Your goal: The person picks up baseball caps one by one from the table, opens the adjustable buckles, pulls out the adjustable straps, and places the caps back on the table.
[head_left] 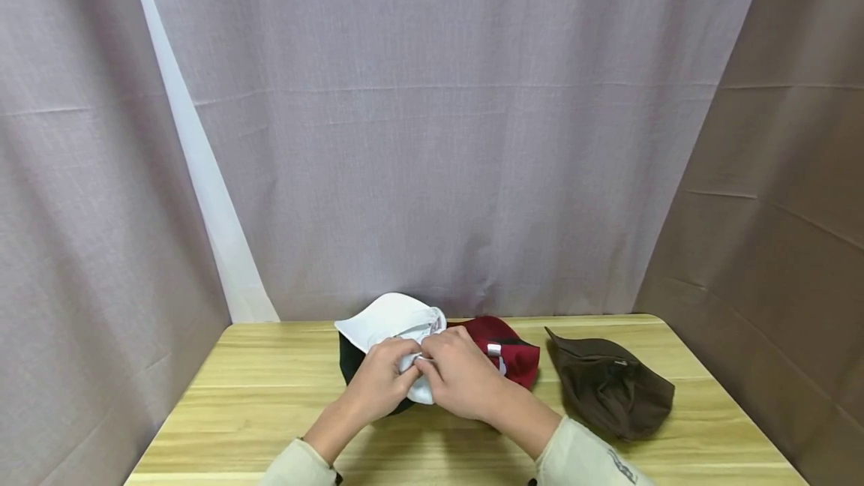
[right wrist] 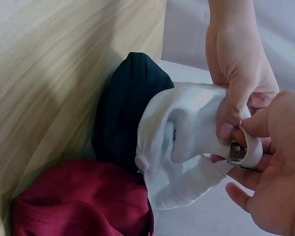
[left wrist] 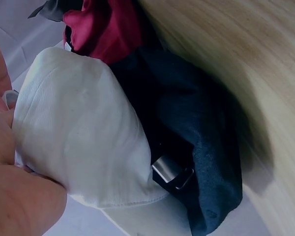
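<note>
Both hands are at the back strap of a white cap [head_left: 391, 319], with a dark cap [left wrist: 187, 108] right behind and under it. My left hand [head_left: 379, 377] grips the cap's back edge, its thumb pressed on the strap [right wrist: 255, 150] close to a small metal buckle [right wrist: 237, 151]. From the other side, my right hand [head_left: 466, 377] pinches the strap's end at that buckle. The fingertips of both hands almost meet there. In the left wrist view, the white crown hides much of the dark cap, whose own metal clasp [left wrist: 168, 168] shows.
A dark red cap [head_left: 520, 358] lies just right of the white one, beside the right forearm. Farther right, a brown cap [head_left: 607, 388] rests on the wooden table [head_left: 270, 396]. Grey curtains [head_left: 432, 133] hang behind the table and along both sides.
</note>
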`<action>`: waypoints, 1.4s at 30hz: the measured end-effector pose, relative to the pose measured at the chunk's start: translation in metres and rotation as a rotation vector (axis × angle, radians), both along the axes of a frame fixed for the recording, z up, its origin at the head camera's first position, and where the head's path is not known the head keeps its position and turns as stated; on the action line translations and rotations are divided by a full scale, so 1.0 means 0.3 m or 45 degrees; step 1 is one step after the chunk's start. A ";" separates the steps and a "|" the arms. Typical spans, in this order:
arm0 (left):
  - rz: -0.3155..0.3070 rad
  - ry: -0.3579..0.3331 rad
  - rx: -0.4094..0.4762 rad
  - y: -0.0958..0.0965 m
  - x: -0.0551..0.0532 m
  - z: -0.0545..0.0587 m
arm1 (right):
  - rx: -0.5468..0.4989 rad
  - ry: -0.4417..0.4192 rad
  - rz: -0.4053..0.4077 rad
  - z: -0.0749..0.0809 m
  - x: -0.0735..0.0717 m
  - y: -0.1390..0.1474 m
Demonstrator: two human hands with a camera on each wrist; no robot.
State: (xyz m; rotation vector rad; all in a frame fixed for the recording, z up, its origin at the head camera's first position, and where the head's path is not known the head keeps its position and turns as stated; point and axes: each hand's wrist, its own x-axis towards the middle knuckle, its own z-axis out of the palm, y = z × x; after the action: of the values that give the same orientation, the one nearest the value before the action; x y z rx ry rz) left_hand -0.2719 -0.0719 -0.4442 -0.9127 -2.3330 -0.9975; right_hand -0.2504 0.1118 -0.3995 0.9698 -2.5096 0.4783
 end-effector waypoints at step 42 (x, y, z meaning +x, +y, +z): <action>-0.038 -0.078 0.021 -0.002 -0.007 -0.008 | -0.023 0.063 0.016 -0.019 -0.015 0.011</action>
State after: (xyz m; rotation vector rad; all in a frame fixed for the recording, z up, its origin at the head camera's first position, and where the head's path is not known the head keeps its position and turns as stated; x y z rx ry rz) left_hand -0.2739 -0.0725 -0.4467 -0.9249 -2.3643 -1.0693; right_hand -0.2549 0.1153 -0.4052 0.9797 -2.4524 0.4746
